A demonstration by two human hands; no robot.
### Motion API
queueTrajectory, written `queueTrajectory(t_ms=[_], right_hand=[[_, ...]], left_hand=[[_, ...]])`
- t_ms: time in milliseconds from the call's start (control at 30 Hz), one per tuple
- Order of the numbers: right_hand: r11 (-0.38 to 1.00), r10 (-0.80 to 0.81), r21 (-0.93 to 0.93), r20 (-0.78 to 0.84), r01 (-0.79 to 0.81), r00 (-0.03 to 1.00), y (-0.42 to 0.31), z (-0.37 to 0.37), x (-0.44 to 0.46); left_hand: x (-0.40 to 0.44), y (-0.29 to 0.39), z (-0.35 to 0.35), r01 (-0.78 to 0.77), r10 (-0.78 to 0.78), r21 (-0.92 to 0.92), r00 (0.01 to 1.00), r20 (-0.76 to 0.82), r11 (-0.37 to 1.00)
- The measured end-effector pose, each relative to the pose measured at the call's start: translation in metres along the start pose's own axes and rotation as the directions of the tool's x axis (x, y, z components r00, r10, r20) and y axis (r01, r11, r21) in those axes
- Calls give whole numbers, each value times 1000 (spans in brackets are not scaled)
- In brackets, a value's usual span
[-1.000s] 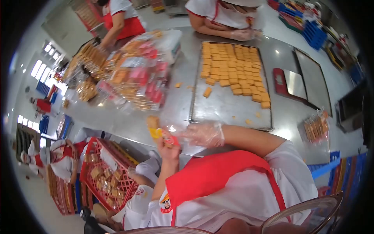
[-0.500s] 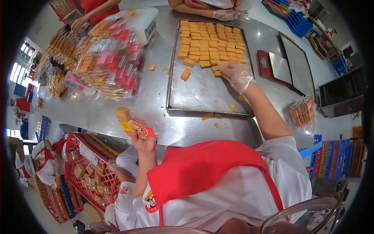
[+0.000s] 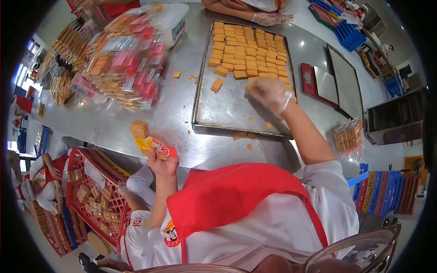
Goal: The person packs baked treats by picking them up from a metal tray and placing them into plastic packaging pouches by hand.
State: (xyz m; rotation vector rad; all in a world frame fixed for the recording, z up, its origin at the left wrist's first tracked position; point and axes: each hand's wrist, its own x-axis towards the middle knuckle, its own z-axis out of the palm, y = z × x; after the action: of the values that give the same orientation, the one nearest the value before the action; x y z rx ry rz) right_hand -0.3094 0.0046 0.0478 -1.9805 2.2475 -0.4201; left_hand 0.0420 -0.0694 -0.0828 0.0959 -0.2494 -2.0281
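My left hand (image 3: pixel 164 164) is bare and closed around a clear packet (image 3: pixel 154 144) with a red and yellow printed label. Rectangular golden biscuits (image 3: pixel 139 128) show at the packet's upper end. Over the metal tray (image 3: pixel 214 116), my right hand (image 3: pixel 272 94) wears a clear plastic glove. Its fingers are pinched at the near edge of the biscuit rows (image 3: pixel 248 52), with a biscuit (image 3: pixel 250 83) at the fingertips, partly hidden. Two biscuits lie apart from the rows at the left, one of them a loose biscuit (image 3: pixel 217 85).
A heap of packed biscuit bags (image 3: pixel 123 68) and a plastic tub (image 3: pixel 170 22) stand at the left. Right of the tray are a red scale (image 3: pixel 314 84) and a biscuit packet (image 3: pixel 348 139). A red crate (image 3: pixel 73 193) is lower left. A co-worker's gloved hand (image 3: pixel 268 19) rests beyond the tray.
My right hand has drawn slightly towards me and turned, its fingers curled inward with a biscuit. My left hand keeps the packet, nearly still. The view has shifted slightly.
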Motion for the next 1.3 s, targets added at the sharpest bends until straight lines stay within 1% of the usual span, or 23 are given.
queueTrajectory(t_ms=[33, 67, 133, 167, 233, 267, 333, 367, 467, 567, 667, 767, 867, 967, 1067, 1167, 1267, 1300], right_hand=[[999, 27, -20, -50, -28, 998, 6, -5, 9], [993, 54, -107, 22, -51, 998, 7, -8, 15], [956, 122, -283, 154, -75, 981, 7, -12, 23], [973, 43, -229, 94, -20, 995, 6, -9, 22], [986, -108, -127, -27, 104, 994, 5, 7, 10], [985, -158, -80, -58, 153, 986, 4, 12, 6], [969, -244, 13, -136, 248, 960, 2, 21, 1], [961, -276, -19, -179, 277, 944, 0, 23, 1], [996, -15, 84, -58, 20, 998, 6, 28, 3], [995, 74, 51, 121, -80, 990, -2, 16, -1], [990, 15, 137, 45, -21, 999, -4, 25, -11], [993, -86, 71, -89, 93, 992, 5, 33, -11], [998, 29, 65, -106, -23, 994, 15, 14, 5], [995, 95, 56, -159, -87, 983, 35, 7, 25], [989, 84, -118, -64, -91, 994, 32, 10, 32], [984, 179, 20, -6, -178, 984, 13, 2, 21], [983, 134, 131, -16, -131, 991, 19, 16, 14], [987, 98, 127, -6, -96, 995, 18, 15, 12]], left_hand=[[0, 1, -2, 20, -20, -15, 1000, 0, 1000], [0, 1, -2, 40, -40, -30, 999, 1, 999], [1, -1, 1, 23, -22, -17, 999, 47, 1000], [2, -2, 3, 9, -8, -14, 998, 69, 1000], [2, 0, 1, 56, -49, -52, 991, 124, 997], [1, 0, 0, 81, -70, -70, 986, 149, 994], [0, -1, 1, 37, -31, -62, 995, 95, 997], [0, -1, 1, 17, -13, -54, 997, 70, 998], [0, -1, 4, 16, -16, -6, 1000, 19, 1000], [0, 0, 3, 63, -58, -67, 995, 75, 996], [4, 0, 4, 70, -62, -74, 992, 108, 995], [4, -1, 1, 22, -22, -6, 1000, -16, 1000], [4, -1, 3, 42, -43, -45, 999, -21, 998], [3, -1, 2, 45, -44, -37, 999, 28, 998], [3, 0, 0, 57, -58, -80, 998, -11, 995], [1, 1, -5, 59, -56, -73, 998, 42, 996], [-1, -1, 1, -5, 9, -75, 999, 53, 997], [-1, -2, 5, -12, 15, -85, 999, 32, 996]])
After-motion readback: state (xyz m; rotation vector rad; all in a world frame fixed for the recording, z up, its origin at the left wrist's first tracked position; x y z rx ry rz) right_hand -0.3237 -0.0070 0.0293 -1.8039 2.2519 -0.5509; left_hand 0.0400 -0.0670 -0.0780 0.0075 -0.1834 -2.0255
